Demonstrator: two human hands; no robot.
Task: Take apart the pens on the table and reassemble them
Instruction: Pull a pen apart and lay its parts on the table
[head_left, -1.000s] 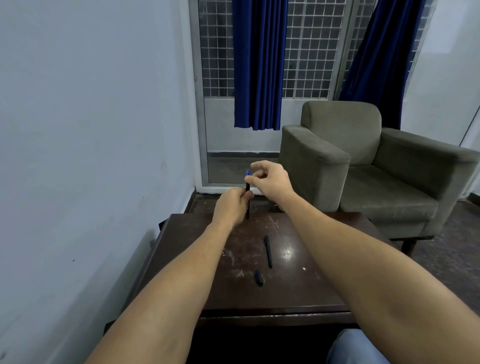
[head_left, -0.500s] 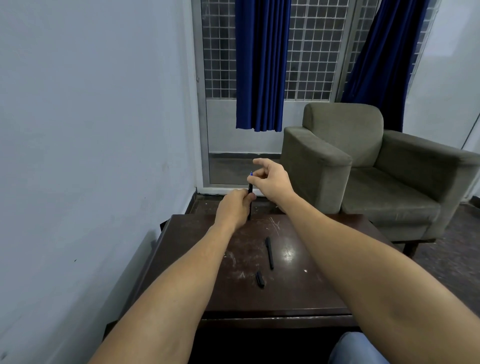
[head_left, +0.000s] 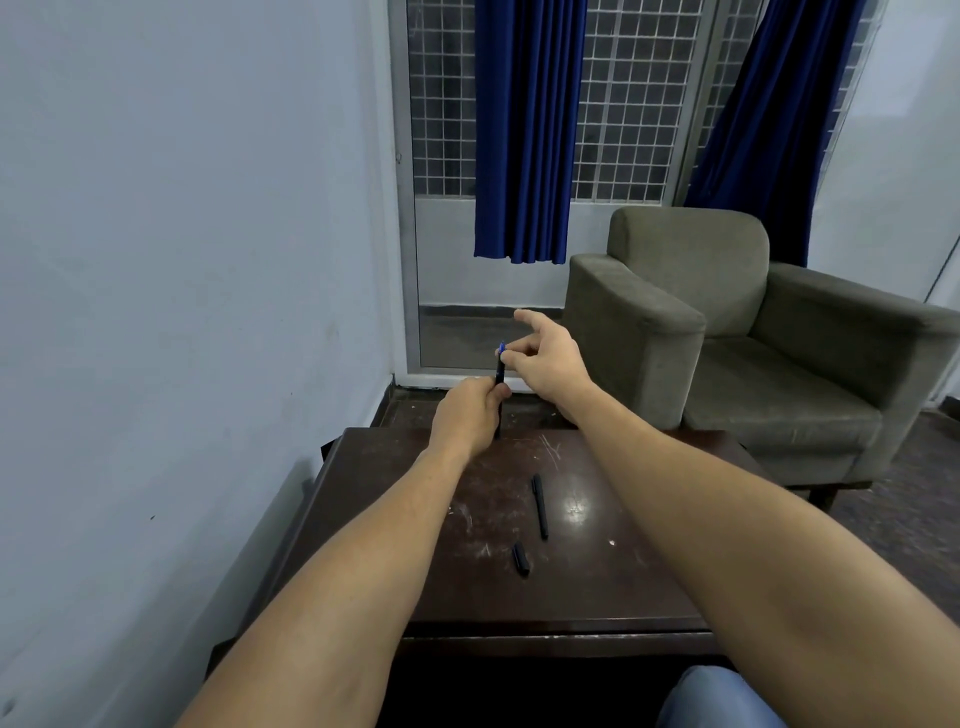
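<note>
My left hand (head_left: 467, 415) grips a black pen barrel (head_left: 500, 375) upright above the far edge of the dark wooden table (head_left: 519, 597). A small blue tip (head_left: 502, 347) sticks out of the barrel's top. My right hand (head_left: 550, 358) pinches that top end with thumb and a finger, while its index finger points out straight. A second black pen (head_left: 539, 505) lies on the table near the middle. A short black cap (head_left: 520, 558) lies just in front of it.
A grey-green armchair (head_left: 727, 332) stands close to the table's far right corner. A pale wall (head_left: 182, 312) runs along the left side. Blue curtains (head_left: 524, 130) hang over a gridded door behind. A blue-clad knee (head_left: 717, 699) shows at the bottom right.
Both hands have stayed at the upright pen. My right hand's index finger has lifted and straightened, while the other fingers keep pinching the top end.
</note>
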